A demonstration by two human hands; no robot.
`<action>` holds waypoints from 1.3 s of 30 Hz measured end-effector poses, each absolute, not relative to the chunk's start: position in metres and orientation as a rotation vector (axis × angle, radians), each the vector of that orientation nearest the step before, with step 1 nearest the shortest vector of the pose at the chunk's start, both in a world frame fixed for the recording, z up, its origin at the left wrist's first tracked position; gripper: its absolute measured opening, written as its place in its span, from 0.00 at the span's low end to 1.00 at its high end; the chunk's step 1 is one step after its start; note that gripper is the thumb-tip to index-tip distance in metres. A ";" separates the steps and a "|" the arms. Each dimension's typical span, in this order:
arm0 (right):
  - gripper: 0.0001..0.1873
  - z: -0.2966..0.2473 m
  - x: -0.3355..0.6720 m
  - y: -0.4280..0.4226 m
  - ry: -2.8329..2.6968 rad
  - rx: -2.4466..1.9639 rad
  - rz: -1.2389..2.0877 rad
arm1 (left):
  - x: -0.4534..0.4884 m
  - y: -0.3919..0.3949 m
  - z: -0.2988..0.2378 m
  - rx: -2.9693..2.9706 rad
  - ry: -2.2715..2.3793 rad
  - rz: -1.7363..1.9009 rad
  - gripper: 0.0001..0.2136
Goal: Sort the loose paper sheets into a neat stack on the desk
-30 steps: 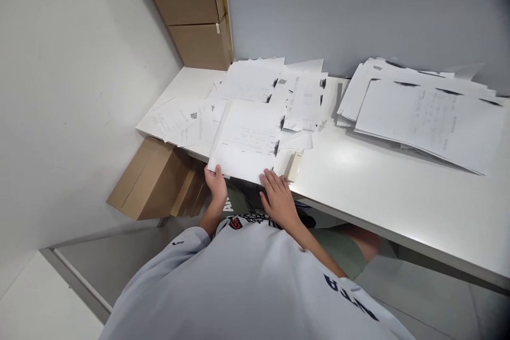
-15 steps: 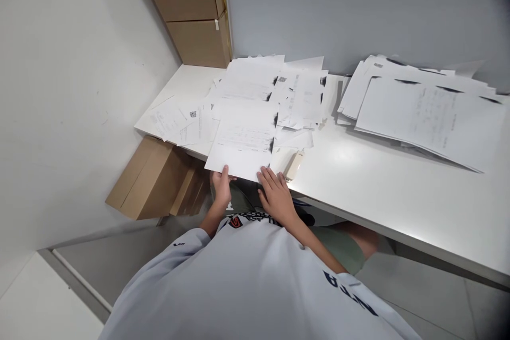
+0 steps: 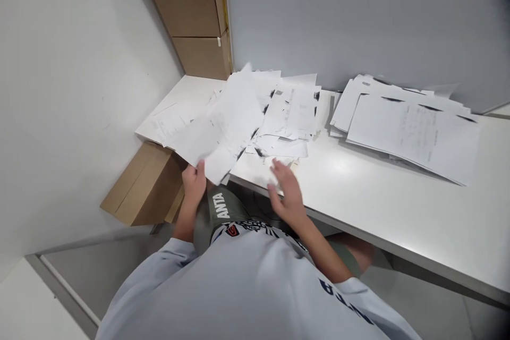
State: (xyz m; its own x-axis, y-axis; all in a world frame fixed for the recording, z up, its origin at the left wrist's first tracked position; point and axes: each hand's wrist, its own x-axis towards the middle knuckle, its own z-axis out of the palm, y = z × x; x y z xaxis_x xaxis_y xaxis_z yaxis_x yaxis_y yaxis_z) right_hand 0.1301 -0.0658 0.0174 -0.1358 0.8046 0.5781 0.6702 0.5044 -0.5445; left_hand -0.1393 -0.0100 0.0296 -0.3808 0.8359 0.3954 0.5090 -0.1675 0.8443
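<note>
My left hand [image 3: 194, 181] pinches the near edge of a white printed sheet of paper [image 3: 223, 135], thumb on top. The sheet is tilted and blurred, with dark smudges along its right edge; whether more than one sheet is held, I cannot tell. My right hand [image 3: 287, 194] is off the paper, fingers apart, over the front edge of the table. Just beyond its fingertips a small cream-coloured object [image 3: 295, 163] is mostly hidden by the hand. Overlapping printed papers [image 3: 289, 111] lie behind the held sheet.
A thick stack of printed sheets [image 3: 414, 127] lies on the right of the white table [image 3: 398, 212]. Cardboard boxes [image 3: 199, 56] are piled at the back left corner. Another cardboard box [image 3: 139, 183] stands below the table's left end, beside the wall.
My left hand has drawn the sheet leftward, turning and lifting it. My right hand has let go of the sheet's edge and moved slightly right.
</note>
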 end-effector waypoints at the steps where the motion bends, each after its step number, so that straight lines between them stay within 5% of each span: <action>1: 0.30 0.028 0.137 -0.054 -1.766 -1.245 0.178 | -0.146 -0.008 0.035 1.523 1.793 1.630 0.16; 7: 0.38 0.032 0.176 0.041 -1.436 -1.238 0.330 | -0.140 0.019 0.027 1.448 1.596 1.715 0.18; 13: 0.23 -0.003 0.198 0.068 -1.092 -1.041 0.629 | -0.116 0.052 0.007 1.344 1.336 1.648 0.22; 21: 0.12 -0.009 0.197 0.035 -1.098 -1.172 0.776 | -0.106 0.057 -0.010 1.293 1.375 1.783 0.26; 29: 0.16 0.039 0.231 -0.059 -0.872 -1.312 0.330 | -0.077 0.025 0.010 1.272 1.216 1.696 0.23; 39: 0.21 -0.008 0.257 -0.200 -0.297 -1.651 0.958 | -0.049 -0.063 -0.003 1.155 1.260 0.941 0.12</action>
